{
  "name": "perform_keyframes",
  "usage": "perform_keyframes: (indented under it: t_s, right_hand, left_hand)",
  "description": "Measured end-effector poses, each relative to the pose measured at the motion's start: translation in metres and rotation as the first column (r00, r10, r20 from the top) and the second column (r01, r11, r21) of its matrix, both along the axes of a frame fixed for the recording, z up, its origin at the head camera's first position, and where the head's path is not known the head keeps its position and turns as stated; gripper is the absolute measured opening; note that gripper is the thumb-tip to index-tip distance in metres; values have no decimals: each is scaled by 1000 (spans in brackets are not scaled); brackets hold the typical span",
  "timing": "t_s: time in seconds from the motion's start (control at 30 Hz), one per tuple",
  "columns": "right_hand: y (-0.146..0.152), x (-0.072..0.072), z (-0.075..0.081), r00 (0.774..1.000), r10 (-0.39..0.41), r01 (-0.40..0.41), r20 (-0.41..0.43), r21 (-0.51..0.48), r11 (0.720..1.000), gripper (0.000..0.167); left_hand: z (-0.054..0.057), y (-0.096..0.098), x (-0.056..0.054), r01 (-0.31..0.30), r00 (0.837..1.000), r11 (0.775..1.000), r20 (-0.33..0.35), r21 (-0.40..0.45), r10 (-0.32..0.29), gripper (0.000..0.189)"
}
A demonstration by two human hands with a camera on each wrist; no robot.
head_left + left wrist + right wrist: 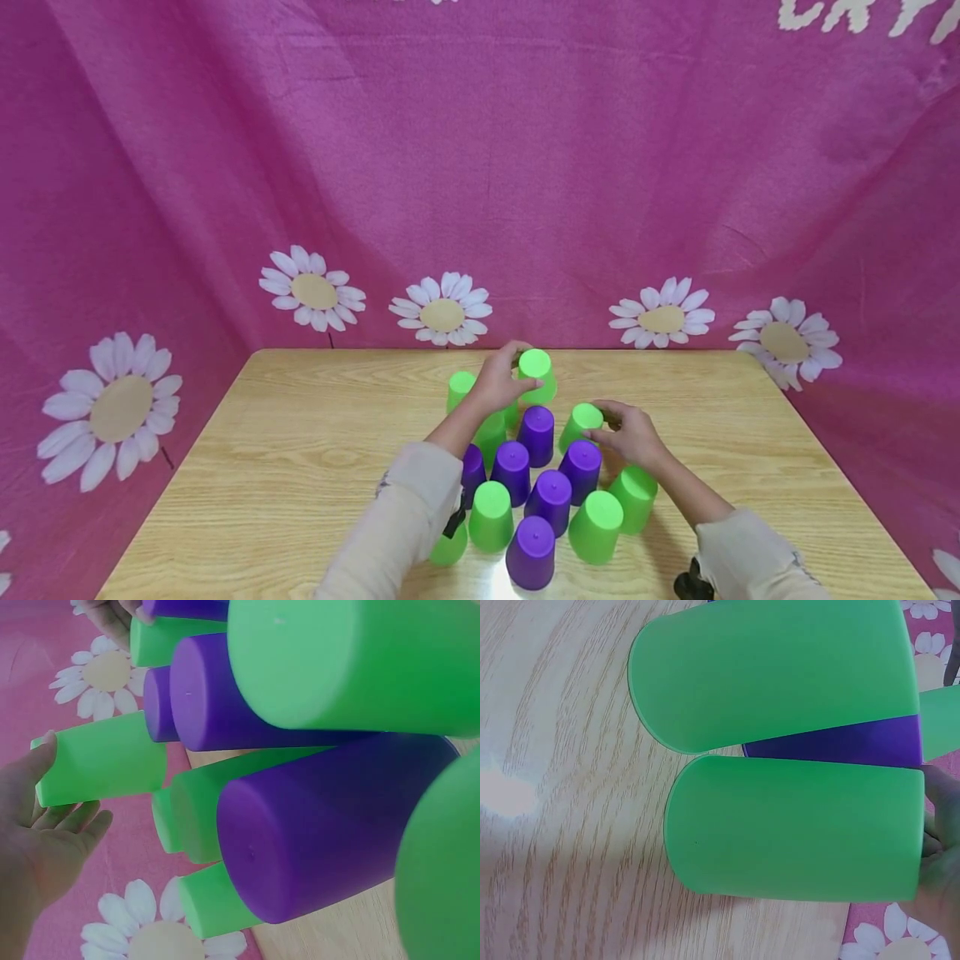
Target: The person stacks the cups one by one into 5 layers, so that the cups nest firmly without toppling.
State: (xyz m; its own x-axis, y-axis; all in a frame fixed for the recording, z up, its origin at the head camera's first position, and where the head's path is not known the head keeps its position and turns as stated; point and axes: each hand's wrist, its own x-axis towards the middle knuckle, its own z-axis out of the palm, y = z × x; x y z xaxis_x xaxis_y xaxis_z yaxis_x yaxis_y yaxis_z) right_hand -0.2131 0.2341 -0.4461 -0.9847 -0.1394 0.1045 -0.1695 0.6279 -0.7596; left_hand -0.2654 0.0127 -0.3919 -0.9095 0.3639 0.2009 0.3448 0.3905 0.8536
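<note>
Upside-down plastic cups in green and purple stand in a close group on the table. My left hand [504,382] grips a green cup [538,385] at the far side of the group, thumb and fingers on either side of its base end. In the left wrist view this green cup [105,761] is tilted slightly in the left hand [34,840]. My right hand [632,433] holds another green cup [579,427] near its top, at the group's right side. Purple cups [536,437] fill the middle. The right wrist view shows a near green cup [795,829] hiding part of the right hand [941,862].
A green cup [633,502] stands below my right forearm, and a purple cup [531,557] is nearest to me. My left sleeve [408,508] covers part of the group's left side. Behind the wooden table [315,433] hangs a pink cloth [480,167] with white flowers.
</note>
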Motion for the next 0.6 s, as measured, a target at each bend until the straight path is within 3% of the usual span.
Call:
perform_keyframes:
  t_s: [0.27,0.6]
  right_hand:
    - [1,1,-1,1000,9,-9,-15,16,1000,41]
    - [1,1,0,1000,10,-9,-29,17,1000,39]
  left_hand:
    - [-3,4,0,-53,998,990,11,-128,55,52]
    - [-9,7,-5,-53,996,971,-78,-235,35,47]
